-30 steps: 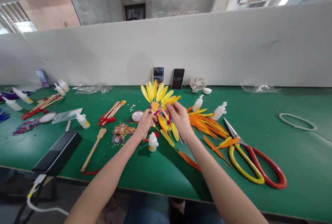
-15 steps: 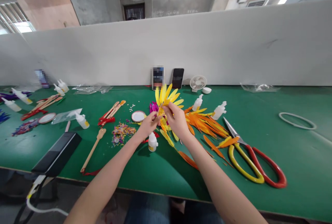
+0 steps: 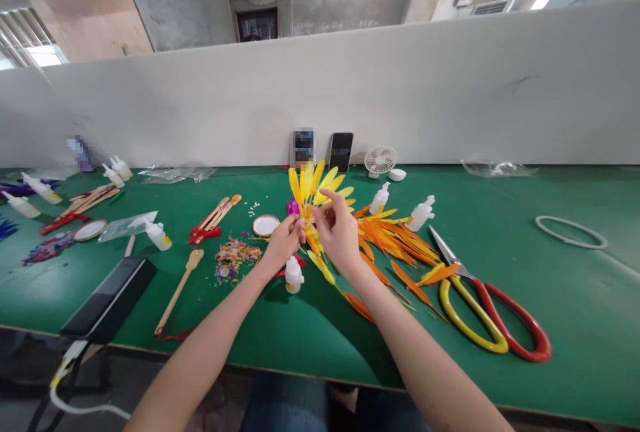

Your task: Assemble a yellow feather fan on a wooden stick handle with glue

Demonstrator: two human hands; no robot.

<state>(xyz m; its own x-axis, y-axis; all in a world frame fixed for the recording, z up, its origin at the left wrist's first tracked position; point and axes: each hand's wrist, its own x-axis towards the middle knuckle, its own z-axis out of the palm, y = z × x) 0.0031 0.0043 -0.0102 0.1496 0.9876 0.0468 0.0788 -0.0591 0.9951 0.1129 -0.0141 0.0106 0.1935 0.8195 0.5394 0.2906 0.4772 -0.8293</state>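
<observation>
My left hand (image 3: 283, 243) pinches the base of a fan of yellow feathers (image 3: 316, 187), held upright above the green table (image 3: 310, 325). Against the same feather base my right hand (image 3: 338, 231) has its fingers curled, the index finger raised. A bit of magenta feather (image 3: 293, 206) shows behind the fan. Just below my hands stands a small white glue bottle (image 3: 293, 275). Loose yellow feathers (image 3: 320, 265) and orange feathers (image 3: 395, 239) lie on the table under and to the right of my right hand.
Large scissors with yellow and red handles (image 3: 487, 315) lie at the right. Two more glue bottles (image 3: 423, 213) stand behind the orange feathers. Wooden sticks (image 3: 217, 213), a wooden spoon (image 3: 179, 289), confetti (image 3: 233, 255), a black box (image 3: 107, 299), two phones (image 3: 341, 151) and a small fan (image 3: 381, 161) are around.
The feather fan has shifted a little to the right and turned, then back slightly. My right hand moved from the fan's outer feathers to its base, next to my left hand.
</observation>
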